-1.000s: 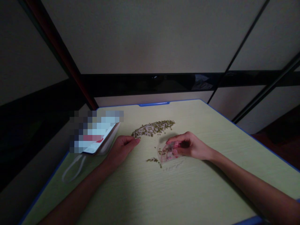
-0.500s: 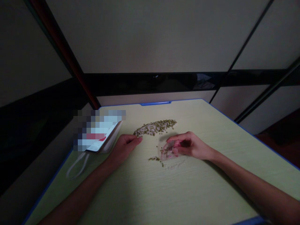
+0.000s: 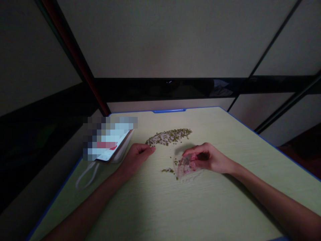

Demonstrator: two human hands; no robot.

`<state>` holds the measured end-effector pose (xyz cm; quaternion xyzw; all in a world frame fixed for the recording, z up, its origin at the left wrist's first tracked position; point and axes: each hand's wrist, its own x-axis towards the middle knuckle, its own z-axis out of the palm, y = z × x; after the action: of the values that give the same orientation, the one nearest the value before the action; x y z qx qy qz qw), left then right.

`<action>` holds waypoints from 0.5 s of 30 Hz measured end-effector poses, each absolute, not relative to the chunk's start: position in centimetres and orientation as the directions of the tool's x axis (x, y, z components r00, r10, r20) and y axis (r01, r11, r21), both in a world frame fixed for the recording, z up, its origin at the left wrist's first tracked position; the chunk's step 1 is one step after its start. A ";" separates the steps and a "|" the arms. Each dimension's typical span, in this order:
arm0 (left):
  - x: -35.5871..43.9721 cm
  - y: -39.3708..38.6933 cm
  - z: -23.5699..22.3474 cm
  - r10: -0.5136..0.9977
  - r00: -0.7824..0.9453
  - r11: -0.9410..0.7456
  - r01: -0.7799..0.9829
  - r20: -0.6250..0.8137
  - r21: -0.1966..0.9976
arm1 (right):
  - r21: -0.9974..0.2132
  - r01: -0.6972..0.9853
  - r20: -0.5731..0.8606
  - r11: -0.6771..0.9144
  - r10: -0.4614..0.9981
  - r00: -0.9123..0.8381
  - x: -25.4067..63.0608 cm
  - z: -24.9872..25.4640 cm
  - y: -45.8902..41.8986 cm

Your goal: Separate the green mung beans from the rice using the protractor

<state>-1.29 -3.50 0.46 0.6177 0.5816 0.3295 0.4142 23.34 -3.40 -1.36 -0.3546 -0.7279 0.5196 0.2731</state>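
Observation:
A pile of small green beans mixed with pale grains (image 3: 168, 136) lies on the light green table (image 3: 175, 207). My left hand (image 3: 136, 156) rests on the table with fingers curled, its fingertips at the left end of the pile. My right hand (image 3: 209, 157) grips a small clear plastic cup with pink markings (image 3: 185, 165), tipped on its side with its mouth toward the left. A small cluster of beans (image 3: 168, 171) lies just left of the cup.
A lit phone on a white case (image 3: 114, 147) leans at the table's left, with a white cord loop (image 3: 86, 174) trailing from it. The table has a blue rim (image 3: 169, 110). A wall with dark rails stands behind.
My right hand has tilted the clear cup lower onto the table. The view has shifted slightly right. My left hand has stayed at the pile's edge.

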 end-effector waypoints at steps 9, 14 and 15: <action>-1.3 -3.6 0.6 0.992 0.110 0.005 0.426 -0.058 0.905 | -0.944 0.236 0.029 0.229 0.773 -0.633 23.4 -1.1 -3.5; -1.3 -3.5 0.6 0.988 0.130 0.017 0.422 -0.080 0.906 | -0.944 0.230 0.042 0.237 0.776 -0.629 23.1 -1.3 -3.6; -1.3 -3.5 0.6 0.987 0.136 0.018 0.420 -0.083 0.908 | -0.941 0.236 0.045 0.241 0.782 -0.622 23.1 -1.3 -3.7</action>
<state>-1.33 -3.55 0.59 0.6184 0.5687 0.3294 0.4308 23.06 -3.70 -1.31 -0.3434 -0.7413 0.5112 0.2669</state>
